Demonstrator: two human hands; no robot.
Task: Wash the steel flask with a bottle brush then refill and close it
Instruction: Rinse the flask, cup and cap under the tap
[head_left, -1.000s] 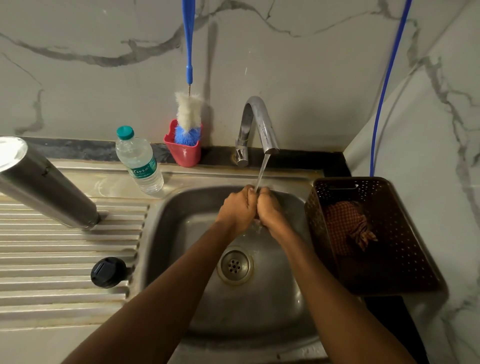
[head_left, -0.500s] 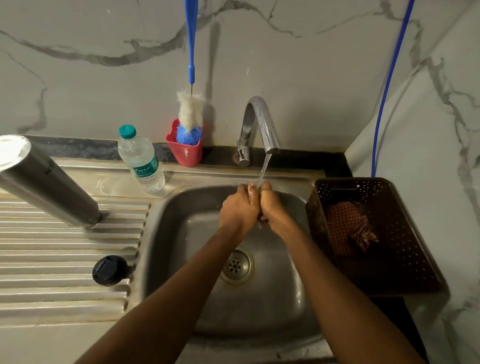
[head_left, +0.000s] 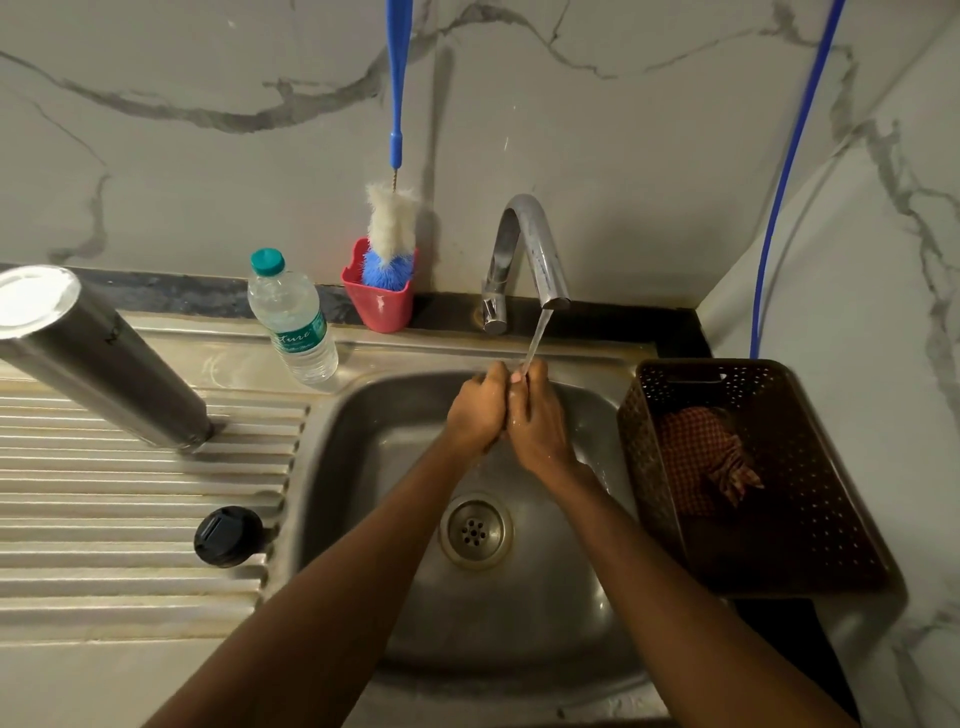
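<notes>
The steel flask (head_left: 104, 364) stands upside down on the ribbed drainboard at the left. Its black cap (head_left: 227, 536) lies on the drainboard near the sink edge. The bottle brush (head_left: 392, 223), with a blue handle and white and blue bristles, stands in a red cup (head_left: 379, 306) against the wall. A plastic water bottle (head_left: 293, 319) with a green cap stands beside the cup. My left hand (head_left: 475, 413) and my right hand (head_left: 535, 418) are pressed together under the running tap (head_left: 524, 254), over the sink (head_left: 363, 467). Neither holds an object.
A brown perforated basket (head_left: 841, 519) with a checked cloth (head_left: 701, 457) sits at the sink's right. A blue hose (head_left: 789, 171) runs down the right wall. The drain (head_left: 475, 530) lies below my hands. Marble walls close the back and right.
My hands have stayed together under the water stream, rubbing and shifting slightly toward the tap. Nothing else has moved.
</notes>
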